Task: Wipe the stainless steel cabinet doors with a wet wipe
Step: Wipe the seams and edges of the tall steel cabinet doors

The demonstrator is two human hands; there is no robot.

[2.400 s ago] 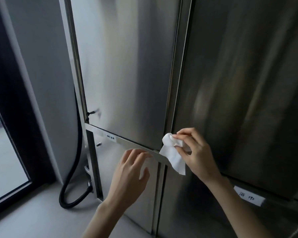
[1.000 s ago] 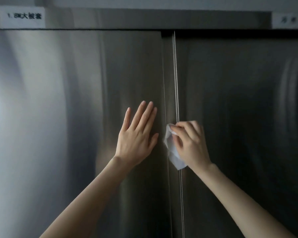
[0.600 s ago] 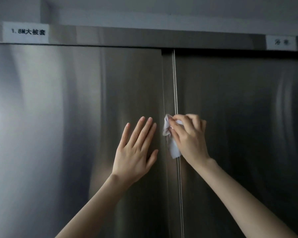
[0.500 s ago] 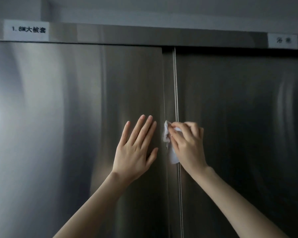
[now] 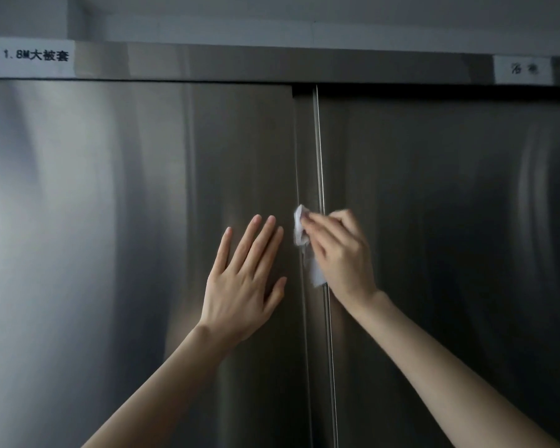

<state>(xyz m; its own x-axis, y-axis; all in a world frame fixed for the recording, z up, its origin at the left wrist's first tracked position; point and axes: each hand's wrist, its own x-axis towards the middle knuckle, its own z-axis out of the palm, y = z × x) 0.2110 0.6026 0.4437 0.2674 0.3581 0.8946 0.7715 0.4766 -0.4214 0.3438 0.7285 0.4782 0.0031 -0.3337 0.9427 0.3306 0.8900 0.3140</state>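
Note:
Two tall stainless steel cabinet doors fill the view: the left door and the right door, meeting at a vertical seam strip. My left hand lies flat on the left door with its fingers straight and spread, just left of the seam. My right hand grips a crumpled white wet wipe and presses it against the seam. Part of the wipe hangs below my fingers; the rest is hidden under the hand.
A steel header rail runs above the doors. It carries a white label with black characters at the left and a smaller white label at the right. A pale wall or ceiling shows above the rail.
My view rose from the lower doors to the top of the cabinet. In the last second my right hand slid the wipe slightly up and down the seam; my left hand stayed flat on the left door.

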